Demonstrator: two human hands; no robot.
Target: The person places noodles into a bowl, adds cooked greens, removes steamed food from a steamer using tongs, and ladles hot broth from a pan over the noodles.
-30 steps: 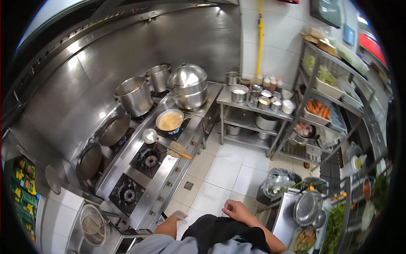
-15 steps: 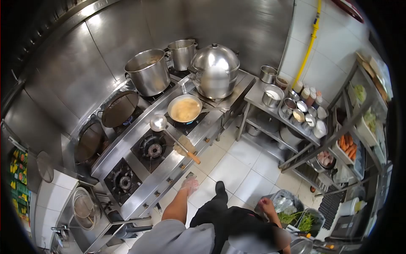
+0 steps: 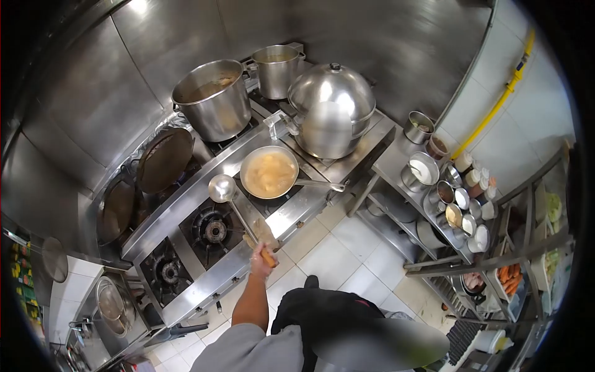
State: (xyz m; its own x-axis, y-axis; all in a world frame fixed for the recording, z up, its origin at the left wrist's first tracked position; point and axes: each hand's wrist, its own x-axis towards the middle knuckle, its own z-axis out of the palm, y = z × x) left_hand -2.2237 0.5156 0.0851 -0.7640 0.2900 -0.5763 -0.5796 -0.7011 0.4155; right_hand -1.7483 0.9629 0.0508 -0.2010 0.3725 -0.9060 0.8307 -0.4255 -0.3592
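Note:
My left hand [image 3: 258, 265], in what looks like a clear glove, is closed around the wooden handle end of a long ladle [image 3: 221, 188]. The ladle's steel bowl rests at the stove's middle ledge, beside a frying pan [image 3: 269, 172] holding pale yellowish liquid with lumps. A beige cloth [image 3: 261, 234] lies under the ladle's shaft on the stove's front edge. The pan's long handle points right. My right hand is out of sight.
A tall stockpot [image 3: 214, 102], a smaller pot [image 3: 276, 71] and a large domed steamer [image 3: 333, 111] stand behind the pan. Bare burners [image 3: 215, 231] are nearer me. Seasoning containers [image 3: 454, 216] crowd the right-hand table, beside a rack with carrots [image 3: 509, 278].
My left hand has moved forward to the ladle's handle and closed on it. My right hand has gone out of view. The camera's view has shifted.

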